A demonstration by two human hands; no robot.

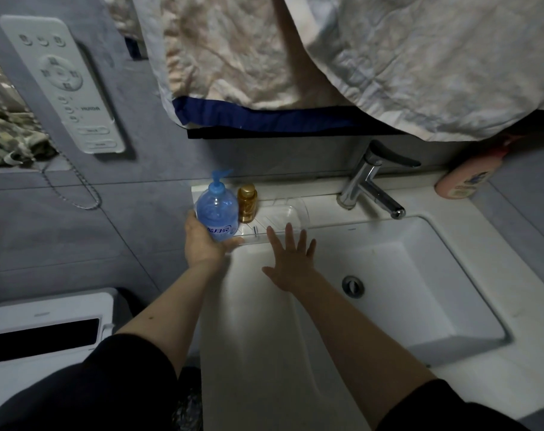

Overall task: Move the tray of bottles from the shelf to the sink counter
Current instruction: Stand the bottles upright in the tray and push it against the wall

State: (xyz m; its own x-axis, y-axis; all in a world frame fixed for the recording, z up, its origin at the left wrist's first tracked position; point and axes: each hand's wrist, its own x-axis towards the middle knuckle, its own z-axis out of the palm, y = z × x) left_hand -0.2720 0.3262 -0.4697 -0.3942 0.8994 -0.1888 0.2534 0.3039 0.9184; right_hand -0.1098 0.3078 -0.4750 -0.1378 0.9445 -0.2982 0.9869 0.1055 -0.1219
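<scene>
A clear plastic tray (287, 214) lies on the back left of the white sink counter (326, 209). A blue pump bottle (216, 213) and a small amber bottle (247, 202) stand upright at its left end. My left hand (203, 241) cups the tray's left front corner, just below the blue bottle. My right hand (290, 256) hovers over the basin with fingers spread, its fingertips at the tray's front edge and nothing in it.
A chrome faucet (370, 188) stands right of the tray, above the basin (388, 275) and drain (353, 286). A pink bottle (468, 174) leans at the far right. Towels (326, 63) hang overhead. On the wall at left is a white control panel (62, 85).
</scene>
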